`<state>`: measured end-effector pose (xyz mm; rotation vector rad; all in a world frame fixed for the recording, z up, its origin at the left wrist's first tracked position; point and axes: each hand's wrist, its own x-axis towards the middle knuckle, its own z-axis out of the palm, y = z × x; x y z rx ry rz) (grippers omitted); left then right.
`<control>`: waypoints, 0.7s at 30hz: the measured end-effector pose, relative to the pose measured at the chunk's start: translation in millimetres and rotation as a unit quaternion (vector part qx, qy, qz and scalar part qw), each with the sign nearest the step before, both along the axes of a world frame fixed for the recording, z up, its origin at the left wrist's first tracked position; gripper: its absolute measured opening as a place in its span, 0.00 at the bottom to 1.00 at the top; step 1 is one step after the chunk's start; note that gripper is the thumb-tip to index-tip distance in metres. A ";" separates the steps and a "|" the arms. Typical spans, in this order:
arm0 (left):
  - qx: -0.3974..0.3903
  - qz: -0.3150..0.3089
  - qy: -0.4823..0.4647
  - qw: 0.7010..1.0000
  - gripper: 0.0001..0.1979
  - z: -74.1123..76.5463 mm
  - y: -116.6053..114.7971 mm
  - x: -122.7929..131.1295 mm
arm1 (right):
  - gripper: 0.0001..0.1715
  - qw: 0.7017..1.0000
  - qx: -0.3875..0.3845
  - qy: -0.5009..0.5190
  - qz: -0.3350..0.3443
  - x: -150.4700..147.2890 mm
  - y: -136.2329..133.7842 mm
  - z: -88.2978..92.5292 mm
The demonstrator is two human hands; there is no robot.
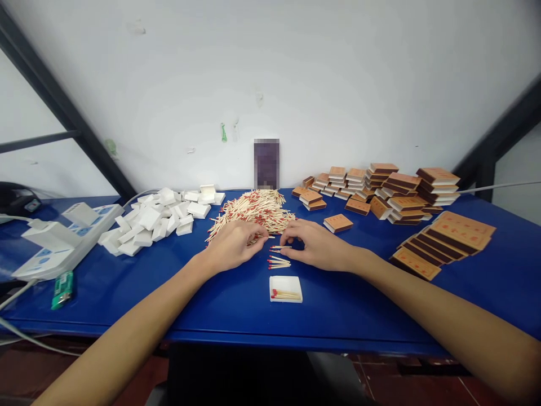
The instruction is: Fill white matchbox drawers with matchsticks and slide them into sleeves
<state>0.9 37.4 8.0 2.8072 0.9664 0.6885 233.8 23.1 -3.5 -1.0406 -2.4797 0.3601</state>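
Observation:
A big pile of red-tipped matches [256, 210] lies on the blue table [220, 304]. My left hand [234, 243] rests at the pile's near edge, fingers curled on matches. My right hand [315, 243] pinches a single match [281, 247] beside it. A small row of matches [279, 262] lies just below my hands. Nearer me sits an open white inner tray [286, 288] with a few matches in it.
A heap of empty white trays [156, 220] lies at the left. Stacks of brown matchbox sleeves [389, 192] and flat sleeves [443, 239] fill the right. A white power strip [63, 237] and a green lighter [62, 289] sit far left. A dark blurred card [266, 163] leans on the wall.

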 end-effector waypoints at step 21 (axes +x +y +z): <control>0.046 -0.007 0.050 0.998 0.15 2.4 -8.4 6.9 | 0.08 0.999 0.012 0.039 -0.013 2.5 -4.6 3.8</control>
